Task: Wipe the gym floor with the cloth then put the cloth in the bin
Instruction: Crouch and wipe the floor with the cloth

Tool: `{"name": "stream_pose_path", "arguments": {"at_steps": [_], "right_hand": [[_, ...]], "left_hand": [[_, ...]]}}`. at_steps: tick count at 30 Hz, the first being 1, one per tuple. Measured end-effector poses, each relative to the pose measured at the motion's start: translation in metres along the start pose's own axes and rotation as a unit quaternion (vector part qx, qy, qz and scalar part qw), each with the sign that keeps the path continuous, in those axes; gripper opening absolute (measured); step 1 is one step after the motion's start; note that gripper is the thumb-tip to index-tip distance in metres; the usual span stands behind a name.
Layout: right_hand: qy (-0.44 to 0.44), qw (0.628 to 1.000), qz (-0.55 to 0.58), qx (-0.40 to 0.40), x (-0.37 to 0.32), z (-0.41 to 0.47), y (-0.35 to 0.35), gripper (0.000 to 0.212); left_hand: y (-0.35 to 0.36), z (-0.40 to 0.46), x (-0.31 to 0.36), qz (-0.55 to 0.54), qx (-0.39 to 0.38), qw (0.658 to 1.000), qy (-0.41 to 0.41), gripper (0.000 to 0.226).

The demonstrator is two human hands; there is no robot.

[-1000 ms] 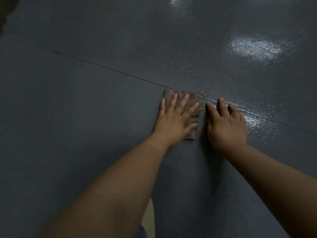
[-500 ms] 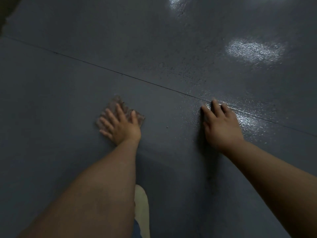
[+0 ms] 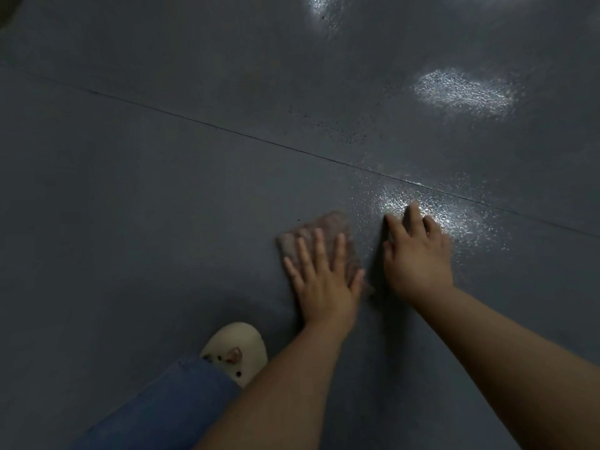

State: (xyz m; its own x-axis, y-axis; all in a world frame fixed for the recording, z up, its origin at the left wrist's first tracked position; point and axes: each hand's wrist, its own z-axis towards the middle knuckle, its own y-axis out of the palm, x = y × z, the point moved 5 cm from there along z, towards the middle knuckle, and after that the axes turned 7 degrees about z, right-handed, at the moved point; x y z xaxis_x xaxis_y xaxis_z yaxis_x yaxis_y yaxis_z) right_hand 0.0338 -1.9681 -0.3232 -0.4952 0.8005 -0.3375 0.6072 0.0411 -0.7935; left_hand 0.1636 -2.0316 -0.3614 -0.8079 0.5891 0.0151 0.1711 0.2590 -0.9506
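Note:
A small brownish cloth (image 3: 328,227) lies flat on the dark grey gym floor (image 3: 162,206). My left hand (image 3: 324,280) presses down on it with straight, spread fingers, covering its near half. My right hand (image 3: 417,258) rests flat on the bare floor just to the right of the cloth, fingers pointing away from me, beside a shiny wet patch. No bin is in view.
A thin seam (image 3: 227,129) runs diagonally across the floor from upper left to right. My foot in a cream fluffy slipper (image 3: 237,349) and a blue jeans leg (image 3: 168,407) are at the bottom left. Light glares off the floor (image 3: 464,92) at upper right.
My left hand has slid the cloth from the left back to the right, beside my right hand. The view has tilted down, showing my slipper and leg.

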Motion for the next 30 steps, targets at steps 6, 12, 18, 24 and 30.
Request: {"name": "stream_pose_path", "arguments": {"at_steps": [6, 12, 18, 24, 30], "right_hand": [[0.004, 0.999, -0.019, -0.026, 0.001, -0.011, 0.008, 0.057], [-0.005, 0.998, -0.016, -0.054, 0.003, -0.014, 0.008, 0.059], [-0.023, 0.998, -0.002, -0.064, 0.009, -0.016, 0.005, 0.059], [-0.028, 0.998, -0.020, -0.056, 0.006, -0.015, 0.007, 0.059], [-0.047, 0.998, -0.033, -0.018, -0.022, -0.007, 0.007, 0.050]], "left_hand": [[-0.018, 0.057, -0.026, 0.138, -0.007, 0.972, 0.190, 0.069], [-0.035, 0.086, -0.131, -0.046, -0.058, 0.974, -0.212, 0.068], [-0.028, 0.047, -0.193, -0.158, -0.022, 0.866, -0.474, 0.069], [-0.030, 0.054, -0.138, -0.085, -0.004, 0.931, -0.354, 0.067], [-0.033, 0.076, -0.045, 0.082, -0.037, 0.992, 0.085, 0.068]]}}
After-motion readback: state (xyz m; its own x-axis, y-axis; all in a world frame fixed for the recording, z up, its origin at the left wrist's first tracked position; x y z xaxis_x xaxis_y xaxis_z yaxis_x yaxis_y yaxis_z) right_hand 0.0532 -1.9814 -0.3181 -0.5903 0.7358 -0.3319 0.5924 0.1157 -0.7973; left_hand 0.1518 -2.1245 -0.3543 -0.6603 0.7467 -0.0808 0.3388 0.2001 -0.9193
